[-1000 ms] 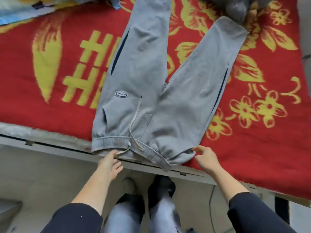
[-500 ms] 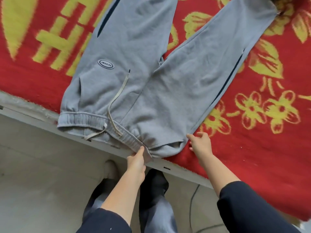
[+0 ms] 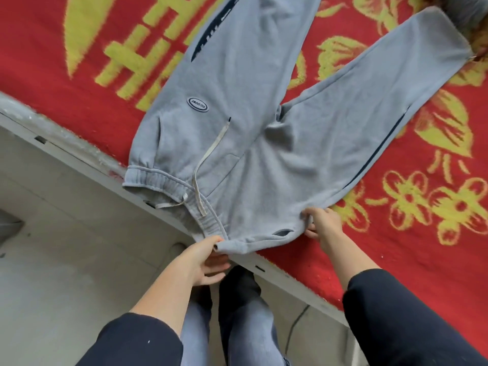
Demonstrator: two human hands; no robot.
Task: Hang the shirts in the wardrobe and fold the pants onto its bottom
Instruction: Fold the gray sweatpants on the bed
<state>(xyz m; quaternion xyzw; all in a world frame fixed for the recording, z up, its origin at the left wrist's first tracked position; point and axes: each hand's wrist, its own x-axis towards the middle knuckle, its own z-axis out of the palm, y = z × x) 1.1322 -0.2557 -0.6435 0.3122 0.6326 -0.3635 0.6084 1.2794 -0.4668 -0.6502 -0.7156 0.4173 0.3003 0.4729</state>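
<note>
Grey jogging pants lie flat on the bed, legs spread away from me, waistband at the near edge with a pale drawstring and an oval logo patch. My left hand pinches the waistband near its middle, at the bed's edge. My right hand grips the waistband's right corner, fingers curled into the fabric. No shirt and no wardrobe are in view.
A red blanket with yellow flowers and characters covers the bed. The bed's pale frame edge runs diagonally across the view. Below it is a light tiled floor with my legs and feet, and a dark cable at lower right.
My left hand has slid right along the waistband, from its left end to the middle, and closed on it. My right hand has gone from resting at the right corner to gripping it.
</note>
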